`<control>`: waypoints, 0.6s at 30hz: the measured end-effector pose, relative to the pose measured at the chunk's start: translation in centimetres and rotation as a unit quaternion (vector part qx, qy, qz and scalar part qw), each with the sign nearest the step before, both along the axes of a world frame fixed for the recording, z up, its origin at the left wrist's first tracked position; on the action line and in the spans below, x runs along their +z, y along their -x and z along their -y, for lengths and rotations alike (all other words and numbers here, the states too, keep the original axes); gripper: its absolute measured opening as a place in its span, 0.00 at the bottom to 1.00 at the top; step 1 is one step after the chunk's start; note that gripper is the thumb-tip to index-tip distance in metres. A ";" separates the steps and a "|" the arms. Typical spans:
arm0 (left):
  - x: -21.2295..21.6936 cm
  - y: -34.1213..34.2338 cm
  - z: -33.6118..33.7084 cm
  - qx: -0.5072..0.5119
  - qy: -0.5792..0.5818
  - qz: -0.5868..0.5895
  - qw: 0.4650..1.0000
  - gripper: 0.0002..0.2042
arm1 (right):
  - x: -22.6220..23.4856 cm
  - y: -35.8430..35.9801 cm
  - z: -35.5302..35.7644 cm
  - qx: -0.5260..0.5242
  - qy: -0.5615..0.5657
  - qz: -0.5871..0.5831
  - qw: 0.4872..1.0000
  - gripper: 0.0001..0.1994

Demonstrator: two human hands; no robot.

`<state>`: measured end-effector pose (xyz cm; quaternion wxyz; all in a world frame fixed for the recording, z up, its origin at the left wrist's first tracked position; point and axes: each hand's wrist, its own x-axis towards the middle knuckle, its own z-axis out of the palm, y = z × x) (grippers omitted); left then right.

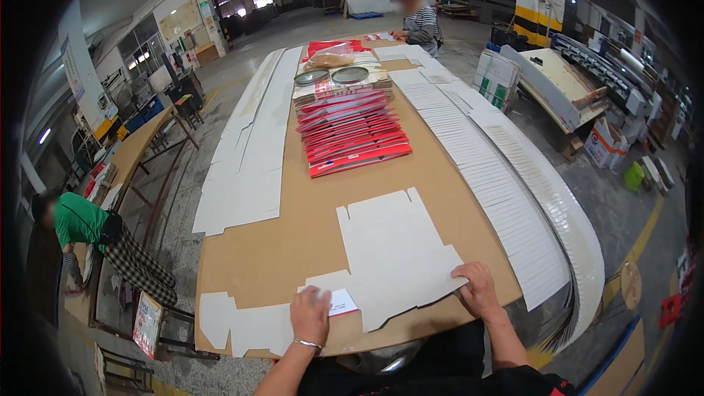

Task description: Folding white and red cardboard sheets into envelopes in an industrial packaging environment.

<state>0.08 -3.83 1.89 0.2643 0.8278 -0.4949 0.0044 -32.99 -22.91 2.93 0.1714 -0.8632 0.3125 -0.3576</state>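
Observation:
A white die-cut cardboard sheet (pixel 396 249) with slots and flaps lies flat at the near end of the table. My right hand (pixel 478 290) grips its right corner, fingers curled over the edge. My left hand (pixel 310 317), with a bracelet at the wrist, is over the left part of the sheet. Its fingertips are smeared by motion, so whether they pinch anything is unclear. Just to the right of those fingers lies a small white printed card (pixel 342 302) with a reddish lower edge.
Farther up the brown-topped table (pixel 249 257) stand fanned red folded cartons (pixel 352 136) and two round metal-rimmed discs (pixel 350 75). White cardboard sheets (pixel 249 147) line the left side, slatted white stacks (pixel 484 154) the right. One person (pixel 422 22) is at the far end, another (pixel 92 227) bends at left.

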 end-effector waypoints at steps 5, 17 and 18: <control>-0.7 1.3 1.1 -0.319 0.064 -0.020 0.946 0.14 | 0.0 -0.8 0.2 -0.035 -0.012 0.019 0.999 0.18; -3.0 6.9 5.5 -0.116 0.054 0.069 0.989 0.20 | -2.4 -5.3 2.2 -0.231 -0.169 -0.060 0.956 0.28; -2.8 7.2 5.8 -0.142 -0.007 0.112 0.983 0.26 | -2.3 -5.5 2.2 -0.230 -0.169 -0.061 0.957 0.28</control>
